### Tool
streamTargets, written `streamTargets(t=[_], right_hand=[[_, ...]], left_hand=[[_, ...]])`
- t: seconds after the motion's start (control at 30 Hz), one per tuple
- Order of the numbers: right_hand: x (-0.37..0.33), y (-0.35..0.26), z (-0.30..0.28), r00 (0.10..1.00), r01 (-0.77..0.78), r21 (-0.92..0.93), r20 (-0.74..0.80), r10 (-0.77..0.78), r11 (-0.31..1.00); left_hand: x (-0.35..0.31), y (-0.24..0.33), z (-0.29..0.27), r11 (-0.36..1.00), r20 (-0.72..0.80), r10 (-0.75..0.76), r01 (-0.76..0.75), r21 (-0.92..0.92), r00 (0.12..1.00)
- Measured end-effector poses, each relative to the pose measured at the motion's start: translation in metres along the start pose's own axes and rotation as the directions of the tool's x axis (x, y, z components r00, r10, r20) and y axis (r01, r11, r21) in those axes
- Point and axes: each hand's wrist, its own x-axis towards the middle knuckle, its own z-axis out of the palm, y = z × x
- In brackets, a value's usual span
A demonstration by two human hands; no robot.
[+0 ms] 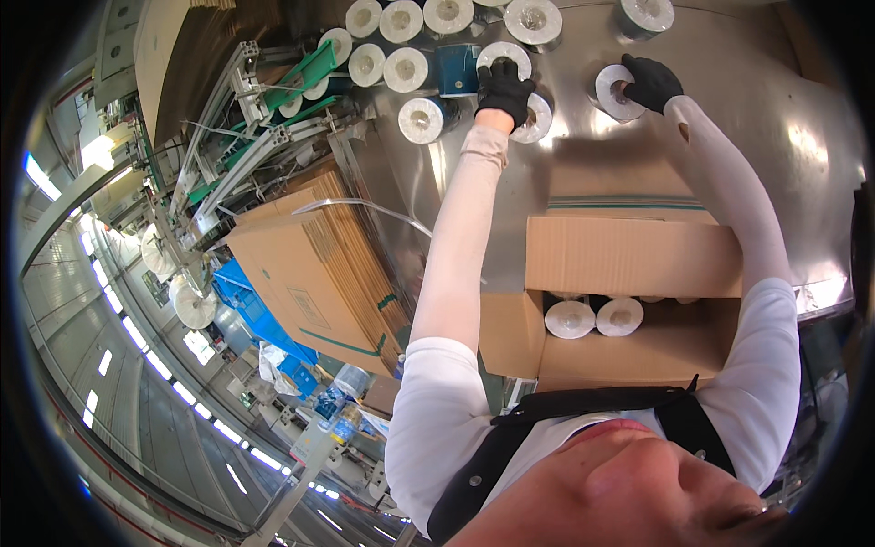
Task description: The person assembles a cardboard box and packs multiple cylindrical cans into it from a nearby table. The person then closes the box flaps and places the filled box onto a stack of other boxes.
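My left hand [506, 93], in a black glove, reaches to the far side of the metal table. Its fingers are bent over a white paper roll [504, 60] and close on its edge and core. Another paper roll [533, 118] stands right beside that hand. Farther right, my right hand [653, 85], also gloved in black, grips a paper roll [605, 91] with its fingers at the core. Below both arms an open cardboard box [633, 257] holds several paper rolls, two of them plainly visible, including a white roll [570, 320].
Several wrapped rolls [401, 20] crowd the far left of the metal table [583, 55], one lying with its blue side [457, 71] up. A chute with green guides [305, 77] leads in from the left. Flattened cartons [310, 273] are stacked left of the box.
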Motion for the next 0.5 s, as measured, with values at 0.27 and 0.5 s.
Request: streamTargets(t=[0.27, 0.5], right_hand=[[0.027, -0.005, -0.045, 0.924, 0.041, -0.425, -0.329, -0.196, 0.904], [0.037, 0.022, -0.058, 0.981, 0.186, -0.204, -0.01, -0.192, 0.961]], left_hand=[[-0.028, 0.008, 0.034, 0.996, -0.234, 0.048, -0.065, -0.068, 0.971], [-0.118, -0.011, -0.016, 0.842, -0.118, -0.179, 0.09, -0.531, 0.977]])
